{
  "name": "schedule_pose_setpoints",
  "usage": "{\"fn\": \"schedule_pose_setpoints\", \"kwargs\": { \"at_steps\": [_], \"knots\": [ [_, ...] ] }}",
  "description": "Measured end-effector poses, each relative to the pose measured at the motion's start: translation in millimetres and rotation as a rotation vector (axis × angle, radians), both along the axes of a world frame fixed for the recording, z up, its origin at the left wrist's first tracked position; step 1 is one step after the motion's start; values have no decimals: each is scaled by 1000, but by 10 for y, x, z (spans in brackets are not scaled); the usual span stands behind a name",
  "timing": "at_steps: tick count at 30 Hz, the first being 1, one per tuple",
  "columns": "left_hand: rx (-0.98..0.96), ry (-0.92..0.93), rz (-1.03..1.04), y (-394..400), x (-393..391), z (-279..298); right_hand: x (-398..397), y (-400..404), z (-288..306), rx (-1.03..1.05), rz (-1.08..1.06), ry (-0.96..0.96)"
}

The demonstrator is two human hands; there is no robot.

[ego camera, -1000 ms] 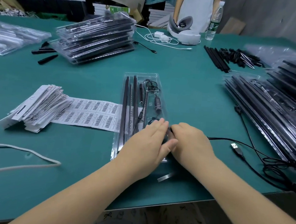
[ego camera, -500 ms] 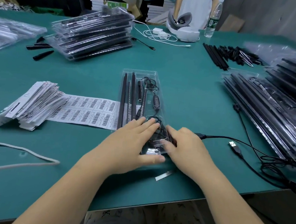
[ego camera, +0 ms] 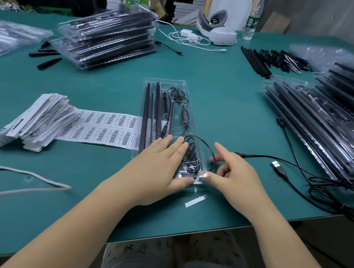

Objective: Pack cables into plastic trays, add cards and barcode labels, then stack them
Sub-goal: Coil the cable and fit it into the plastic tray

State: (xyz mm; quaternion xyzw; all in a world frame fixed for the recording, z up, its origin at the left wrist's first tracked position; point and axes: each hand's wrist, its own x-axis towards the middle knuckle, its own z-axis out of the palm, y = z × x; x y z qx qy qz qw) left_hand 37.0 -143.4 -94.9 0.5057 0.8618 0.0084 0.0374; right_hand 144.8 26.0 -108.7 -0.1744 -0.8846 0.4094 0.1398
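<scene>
Left hand point(ego camera: 159, 168) released, flat on clear plastic tray point(ego camera: 166, 83) at counter centre; right hand point(ego camera: 231, 174) loosely curled, empty, at 3 o'clock: tuck coiled black cable point(ego camera: 191, 151) fully inside pocket.

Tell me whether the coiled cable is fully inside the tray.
Not fully: a loop of the coiled cable bulges past the tray right edge.

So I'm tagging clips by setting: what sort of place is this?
Probably a small packing workshop: stacks of filled trays, a barcode label sheet, and loose cables on a green table.
</scene>
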Motion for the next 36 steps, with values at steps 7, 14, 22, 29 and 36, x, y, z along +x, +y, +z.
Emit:
{"fn": "schedule_pose_setpoints", "kwargs": {
  "at_steps": [7, 14, 22, 29, 36],
  "knots": [
    [13, -36, 8, -4, -3, -13, -34, -10, 21, -20, 43, 49],
    [91, -62, 8, 3, 24, 38, -110, -7, 43, 86, 88, -19],
    [301, 37, -32, -8, 94, 68, -248, -110, 1, 236, -32, -129],
    [463, -9, 29, -24, 92, 88, -161, -107, -15, 161, -83, 10],
    [474, 80, -28, -18, 131, 87, 44, -74, -13, 100, 92, -34]
  ]
}}
